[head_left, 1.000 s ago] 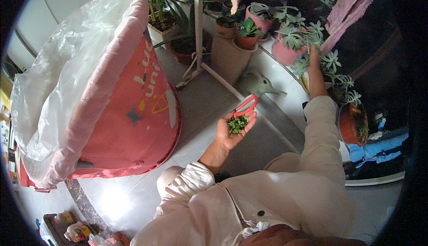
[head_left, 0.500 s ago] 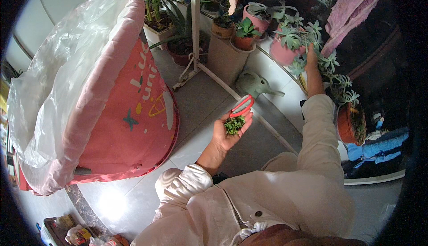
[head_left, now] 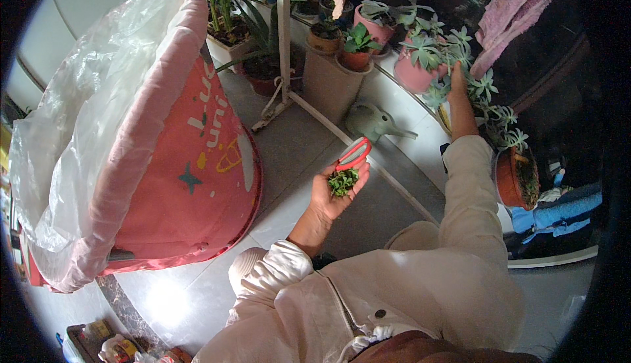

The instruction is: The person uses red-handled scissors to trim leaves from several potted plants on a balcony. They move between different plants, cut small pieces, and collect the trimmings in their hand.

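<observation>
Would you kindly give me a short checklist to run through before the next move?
1. Left hand free: not ok; it holds green clippings and red-handled scissors.
2. Clippings gathered in the upturned palm: ok.
3. Scissor blades closed: cannot tell; only the handles show clearly.
4. Right hand at the trailing succulent: ok.
5. Right fingertips gripping a stem: cannot tell; their hold is not clear among the leaves.
6. Watering can apart from both hands: ok.
</observation>
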`<state>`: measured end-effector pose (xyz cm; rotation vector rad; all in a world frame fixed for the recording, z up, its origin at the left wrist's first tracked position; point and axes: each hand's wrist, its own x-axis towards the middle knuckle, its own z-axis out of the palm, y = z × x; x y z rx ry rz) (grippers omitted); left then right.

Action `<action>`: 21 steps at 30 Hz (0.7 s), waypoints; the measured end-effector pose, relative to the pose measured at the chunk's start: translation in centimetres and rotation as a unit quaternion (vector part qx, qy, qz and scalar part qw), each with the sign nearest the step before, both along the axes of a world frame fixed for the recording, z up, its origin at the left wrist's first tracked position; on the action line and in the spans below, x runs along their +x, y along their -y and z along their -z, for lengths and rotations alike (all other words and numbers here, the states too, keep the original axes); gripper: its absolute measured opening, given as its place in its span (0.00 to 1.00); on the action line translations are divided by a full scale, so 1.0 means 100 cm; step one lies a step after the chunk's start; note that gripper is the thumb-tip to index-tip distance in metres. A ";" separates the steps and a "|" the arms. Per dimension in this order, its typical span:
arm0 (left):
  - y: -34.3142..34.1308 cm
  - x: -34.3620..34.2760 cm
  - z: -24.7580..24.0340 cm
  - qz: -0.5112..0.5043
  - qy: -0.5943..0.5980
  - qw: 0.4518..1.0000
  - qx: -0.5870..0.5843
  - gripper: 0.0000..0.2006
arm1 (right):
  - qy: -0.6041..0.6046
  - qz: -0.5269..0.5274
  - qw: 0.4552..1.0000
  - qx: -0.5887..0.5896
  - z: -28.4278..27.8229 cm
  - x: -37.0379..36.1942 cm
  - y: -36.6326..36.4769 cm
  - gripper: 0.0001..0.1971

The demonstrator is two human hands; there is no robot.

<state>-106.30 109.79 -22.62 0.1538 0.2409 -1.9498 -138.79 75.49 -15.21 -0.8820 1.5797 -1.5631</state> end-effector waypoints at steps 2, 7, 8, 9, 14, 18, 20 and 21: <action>0.000 0.001 0.000 0.009 -0.010 1.000 0.009 0.22 | 0.028 0.015 0.999 0.008 0.001 -0.001 0.003 0.30; 0.000 0.001 0.000 0.000 0.010 1.000 0.008 0.22 | 0.159 -0.099 0.982 0.003 0.003 -0.007 0.011 0.31; 0.000 0.002 0.001 -0.001 0.014 1.000 0.007 0.22 | 0.152 -0.104 0.983 -0.001 0.004 -0.010 0.015 0.31; 0.001 0.002 0.001 -0.001 0.007 1.000 0.001 0.22 | 0.145 -0.108 0.983 -0.006 0.005 -0.011 0.020 0.30; 0.001 0.003 0.003 -0.002 0.006 1.000 -0.007 0.22 | 0.132 0.001 0.991 0.032 0.011 -0.021 0.036 0.29; 0.001 0.003 0.003 -0.002 0.008 1.000 -0.007 0.23 | 0.165 -0.002 0.986 0.005 0.015 -0.029 0.044 0.28; 0.001 0.003 0.003 -0.001 0.013 1.000 -0.007 0.23 | 0.158 0.017 0.987 0.011 0.017 -0.032 0.046 0.28; 0.001 0.003 0.003 0.000 0.000 1.000 -0.002 0.22 | 0.149 0.021 0.988 0.025 0.018 -0.034 0.045 0.28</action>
